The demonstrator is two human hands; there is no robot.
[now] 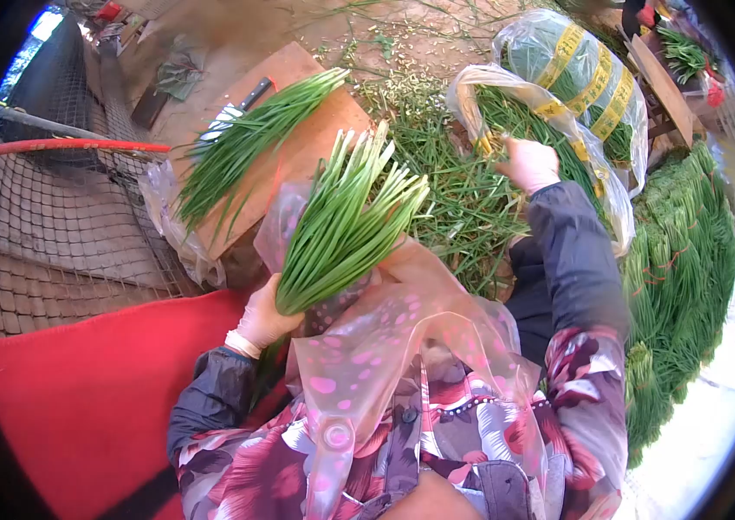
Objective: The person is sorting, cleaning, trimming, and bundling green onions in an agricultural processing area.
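The left hand [267, 317] (gloved) is clasped round a bundle of green stalks [333, 243] near the brown board [305, 143]; the right hand [530, 165] is beside the open plastic bag [469, 78], its grip indiscernible.

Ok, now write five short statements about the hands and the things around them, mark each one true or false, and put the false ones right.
1. The left hand holds a bunch of greens. True.
2. A knife lies on the board. True.
3. The right hand is gripping that knife. False: it is near the open bag, well apart from the knife.
4. The board carries nothing but the knife. False: a second bunch lies on it too.
5. A red cloth is on the person's left side. True.
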